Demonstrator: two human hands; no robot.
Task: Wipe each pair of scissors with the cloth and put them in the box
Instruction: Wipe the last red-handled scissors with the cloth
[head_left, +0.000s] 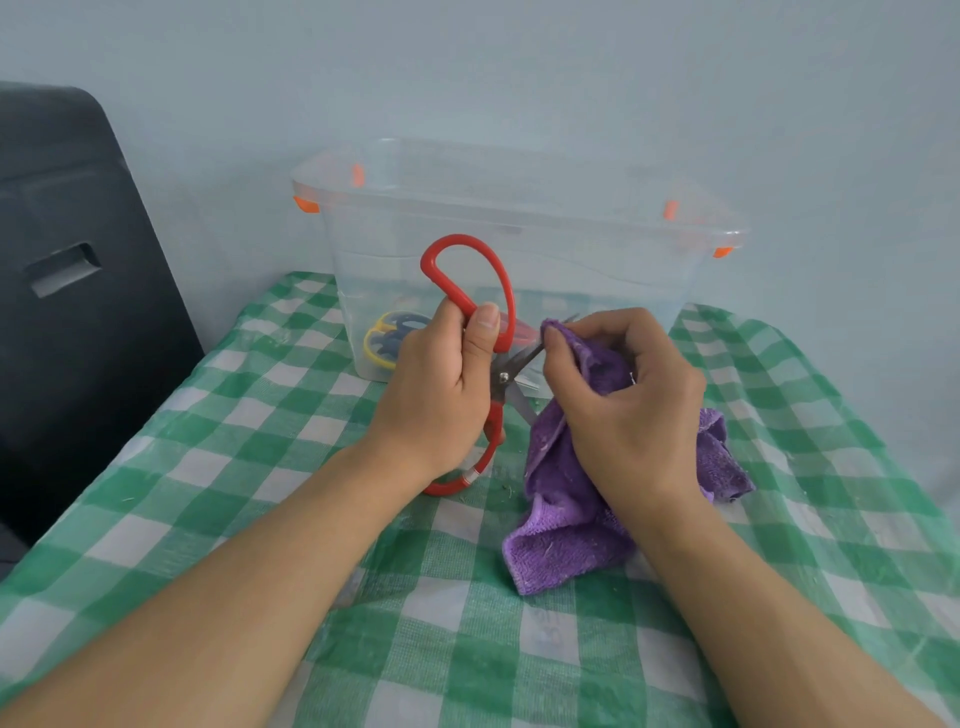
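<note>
Head view: red-handled scissors (502, 382), blades parted, held above the checked tablecloth (260, 415) just before the clear box (519, 228); left hand (441, 384) grips one handle loop, right hand (623, 400) pinches the purple cloth (566, 519) round a blade. Judged rigid, light, with sharp edges; best taken by the handles. Cloth soft, limp. Another pair (384, 340) lies inside the box.

Red-handled scissors (470, 291), purple cloth (566, 525), green-and-white checked tablecloth (260, 467), clear orange-clipped box (571, 249).

Soft, even daylight fills the room with barely any shadows or glare. The wide lens bends the edges, and detail looks slightly smeared.
</note>
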